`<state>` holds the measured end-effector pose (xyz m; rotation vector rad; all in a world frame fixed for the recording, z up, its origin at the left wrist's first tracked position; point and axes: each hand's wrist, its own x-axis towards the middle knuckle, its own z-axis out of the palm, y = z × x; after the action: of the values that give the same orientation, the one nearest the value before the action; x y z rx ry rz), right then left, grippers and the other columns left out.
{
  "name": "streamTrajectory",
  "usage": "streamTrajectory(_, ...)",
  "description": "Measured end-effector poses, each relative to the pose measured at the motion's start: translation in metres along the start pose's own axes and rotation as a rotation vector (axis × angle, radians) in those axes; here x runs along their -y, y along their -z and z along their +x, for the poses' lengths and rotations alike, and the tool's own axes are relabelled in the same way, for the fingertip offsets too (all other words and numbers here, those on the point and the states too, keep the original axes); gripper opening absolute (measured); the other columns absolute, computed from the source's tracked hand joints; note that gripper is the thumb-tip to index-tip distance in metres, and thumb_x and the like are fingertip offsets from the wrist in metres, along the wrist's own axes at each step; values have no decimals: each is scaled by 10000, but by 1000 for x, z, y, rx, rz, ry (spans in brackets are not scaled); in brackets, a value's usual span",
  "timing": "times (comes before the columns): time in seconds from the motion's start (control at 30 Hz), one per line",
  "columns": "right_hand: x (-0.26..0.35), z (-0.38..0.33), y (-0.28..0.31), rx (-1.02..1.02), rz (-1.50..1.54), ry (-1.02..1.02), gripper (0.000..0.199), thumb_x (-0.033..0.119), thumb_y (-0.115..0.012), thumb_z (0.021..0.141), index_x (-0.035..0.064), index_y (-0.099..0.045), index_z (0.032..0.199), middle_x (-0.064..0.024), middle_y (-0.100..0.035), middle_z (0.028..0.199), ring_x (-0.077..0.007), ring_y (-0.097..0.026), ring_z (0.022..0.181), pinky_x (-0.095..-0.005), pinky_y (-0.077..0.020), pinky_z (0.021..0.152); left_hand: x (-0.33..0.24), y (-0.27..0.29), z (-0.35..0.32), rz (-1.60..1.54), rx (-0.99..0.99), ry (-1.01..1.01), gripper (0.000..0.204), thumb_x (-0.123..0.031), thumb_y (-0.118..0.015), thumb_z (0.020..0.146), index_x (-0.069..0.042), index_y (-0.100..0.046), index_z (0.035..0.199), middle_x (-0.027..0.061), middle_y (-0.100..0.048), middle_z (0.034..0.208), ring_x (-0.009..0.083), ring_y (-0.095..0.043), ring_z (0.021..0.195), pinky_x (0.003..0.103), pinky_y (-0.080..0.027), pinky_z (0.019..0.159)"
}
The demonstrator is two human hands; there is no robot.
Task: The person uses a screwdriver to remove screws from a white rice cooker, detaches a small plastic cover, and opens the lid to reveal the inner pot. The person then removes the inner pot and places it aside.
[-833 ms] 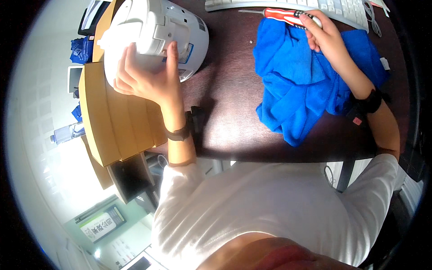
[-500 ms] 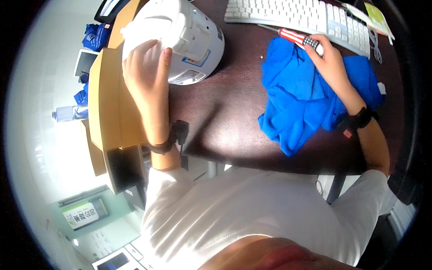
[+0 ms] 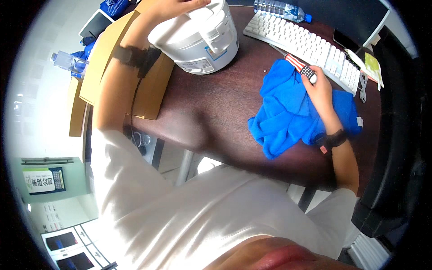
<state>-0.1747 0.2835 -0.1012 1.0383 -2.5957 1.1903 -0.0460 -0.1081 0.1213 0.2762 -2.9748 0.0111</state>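
My right hand (image 3: 318, 87) is closed round the handle of a screwdriver (image 3: 297, 64), striped red and white with a dark, white-dotted part. Its thin metal shaft points to the far left, near the keyboard. Under that hand and wrist lies a crumpled blue cloth (image 3: 283, 108). A white rice cooker (image 3: 204, 45) with a carrying handle stands at the far left of the table. At its lid's far side, my left hand (image 3: 177, 6) reaches across with a finger stretched out; the other fingers are cut off by the top edge.
Beyond the cloth sits a white keyboard (image 3: 310, 50), with a plastic water bottle (image 3: 279, 10) and a monitor (image 3: 355, 18) behind it. A coiled cable (image 3: 363, 85) lies at the right. An open cardboard box (image 3: 155, 90) stands against the table's left side, under my left forearm.
My left hand has moved farther away across the rice cooker's lid. The view has shifted, bringing the bottle and monitor into sight. The right hand still holds the screwdriver over the cloth.
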Motion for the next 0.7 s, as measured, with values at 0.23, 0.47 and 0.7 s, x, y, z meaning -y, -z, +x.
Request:
streamTrajectory(0.23,56,11,23,47,-434,155,695,479,-720,765,13,-494,1227,-168,-537,1058,-372,-593,960,-466,-492,821,-68,56,-15,244,-43,-56,643,-626,-473,851,-50,-745,762,145,-677,821,303,-655,810,371,-502,734)
streamTrajectory(0.47,135,56,-18,29,-254,439,994,639,-733,677,-76,-414,1288,-268,-516,1211,-403,-515,1162,-465,-437,980,-73,50,-9,223,47,63,623,-611,-491,856,-48,-748,784,120,-692,745,291,-672,727,363,-510,668)
streamTrajectory(0.7,171,106,-82,-23,264,471,1145,599,-844,540,-103,-356,1303,-297,-456,1255,-406,-483,1195,-434,-417,1015,-71,63,-18,243,133,14,641,-637,-454,877,-73,-756,831,94,-708,782,252,-681,754,353,-512,679)
